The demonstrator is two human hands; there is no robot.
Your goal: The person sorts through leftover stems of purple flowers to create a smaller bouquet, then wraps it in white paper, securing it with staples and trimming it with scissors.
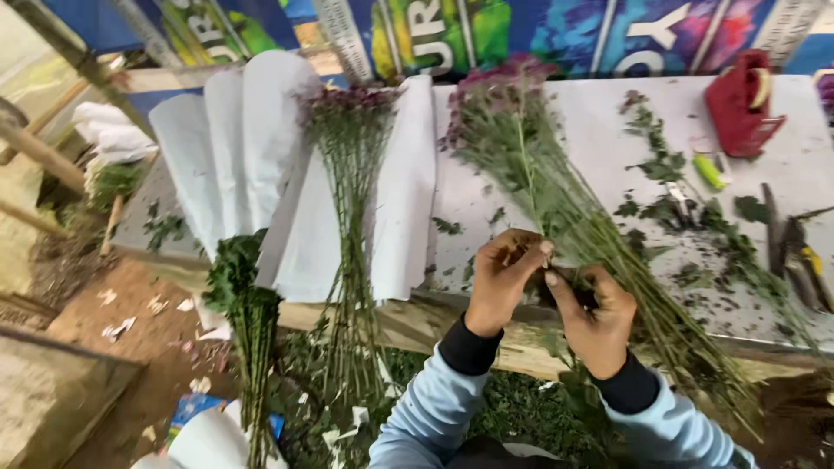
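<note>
My left hand (504, 276) pinches the stems of a loose bunch of purple flowers (556, 200) that lies slanted across the white table (591, 139). My right hand (595, 313) grips the same stems just below, fingers curled around leaves. Both hands sit at the table's front edge. A second bunch of purple flowers (352, 208) lies on a white paper sheet (404, 200) to the left, stems hanging over the edge.
A wrapped bunch in white paper (226, 156) lies at the left, green stems (248, 330) hanging down. A red container (741, 104), a small green object (708, 171) and dark cutters (795, 247) lie at the right among leaf scraps. Cuttings litter the ground.
</note>
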